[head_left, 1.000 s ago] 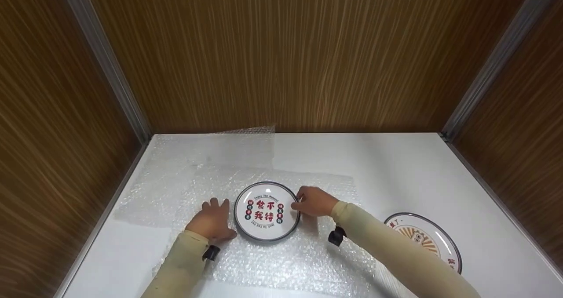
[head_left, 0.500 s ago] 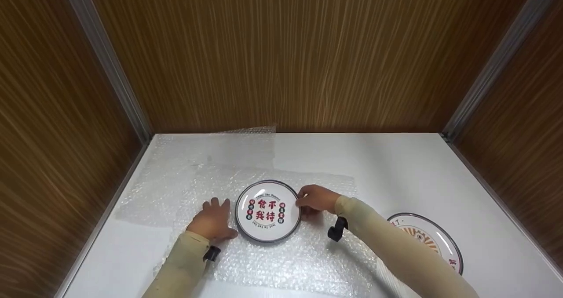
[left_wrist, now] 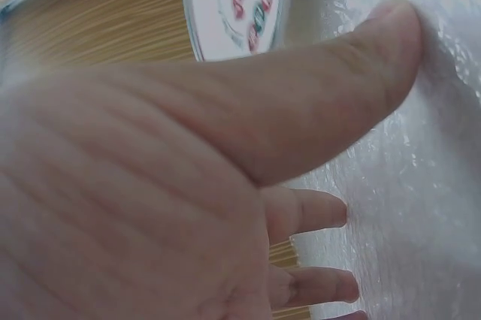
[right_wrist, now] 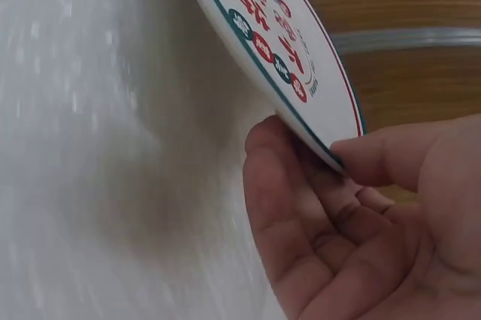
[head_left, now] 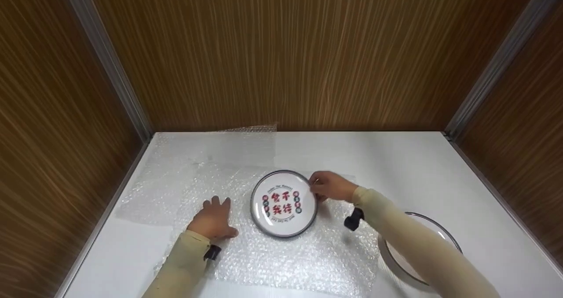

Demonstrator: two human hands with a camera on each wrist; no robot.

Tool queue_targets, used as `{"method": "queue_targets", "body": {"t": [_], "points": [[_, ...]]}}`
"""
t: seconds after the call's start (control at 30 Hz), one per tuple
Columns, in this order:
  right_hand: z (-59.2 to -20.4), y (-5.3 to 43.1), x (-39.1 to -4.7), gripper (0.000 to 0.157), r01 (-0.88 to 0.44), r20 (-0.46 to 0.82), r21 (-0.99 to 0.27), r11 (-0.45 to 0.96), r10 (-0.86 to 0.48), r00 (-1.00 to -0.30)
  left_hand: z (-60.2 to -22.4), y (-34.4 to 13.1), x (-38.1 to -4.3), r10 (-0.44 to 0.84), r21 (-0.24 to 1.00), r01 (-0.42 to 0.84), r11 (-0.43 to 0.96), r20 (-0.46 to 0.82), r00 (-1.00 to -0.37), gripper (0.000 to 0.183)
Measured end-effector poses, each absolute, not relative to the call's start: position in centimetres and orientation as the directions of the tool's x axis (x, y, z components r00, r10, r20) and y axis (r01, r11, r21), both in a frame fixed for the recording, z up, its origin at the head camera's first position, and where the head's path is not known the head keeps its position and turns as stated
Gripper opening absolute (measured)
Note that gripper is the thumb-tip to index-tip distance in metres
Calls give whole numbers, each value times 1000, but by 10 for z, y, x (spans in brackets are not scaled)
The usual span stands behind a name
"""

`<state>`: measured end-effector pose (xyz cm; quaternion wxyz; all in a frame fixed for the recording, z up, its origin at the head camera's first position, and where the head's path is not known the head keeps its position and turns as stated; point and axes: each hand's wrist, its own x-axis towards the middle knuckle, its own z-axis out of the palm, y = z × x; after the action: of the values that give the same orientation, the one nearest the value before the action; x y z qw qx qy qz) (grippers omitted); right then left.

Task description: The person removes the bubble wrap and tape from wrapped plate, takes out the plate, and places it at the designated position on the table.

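Observation:
A round white plate [head_left: 286, 221] with red lettering and a dark rim hangs tilted above the bubble wrap [head_left: 281, 263]. My right hand [head_left: 333, 186] pinches its right edge; in the right wrist view the thumb lies on the face and curled fingers [right_wrist: 274, 177] sit under the rim. To the left of the plate, my left hand [head_left: 212, 219] rests on the bubble wrap with its fingers spread. In the left wrist view the plate [left_wrist: 214, 19] stands apart from the left thumb [left_wrist: 338, 87].
A second dark-rimmed white plate [head_left: 433, 227] lies on the white table [head_left: 484, 227] at the right, partly covered by the right forearm. Another sheet of bubble wrap [head_left: 176, 157] reaches to the back left. Wood-patterned walls [head_left: 281, 60] enclose the table's back and sides.
The right hand has lifted the lettered plate off the bubble wrap and moved it rightward and slightly back. The left hand has stayed in place. More of the second plate is now covered.

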<state>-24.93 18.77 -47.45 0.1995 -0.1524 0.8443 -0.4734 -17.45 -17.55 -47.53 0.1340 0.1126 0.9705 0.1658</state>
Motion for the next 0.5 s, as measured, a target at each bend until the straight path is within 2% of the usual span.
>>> {"method": "queue_targets", "body": {"t": [0.3, 0.5], "points": [[-446, 278, -269, 29, -66, -99, -863, 500, -297, -950, -474, -174, -173, 266, 349, 183, 919, -206, -942, 95], [-433, 337, -274, 33, 8, -144, -811, 585, -187, -972, -473, -172, -174, 263, 345, 175, 922, -224, -938, 95]]}}
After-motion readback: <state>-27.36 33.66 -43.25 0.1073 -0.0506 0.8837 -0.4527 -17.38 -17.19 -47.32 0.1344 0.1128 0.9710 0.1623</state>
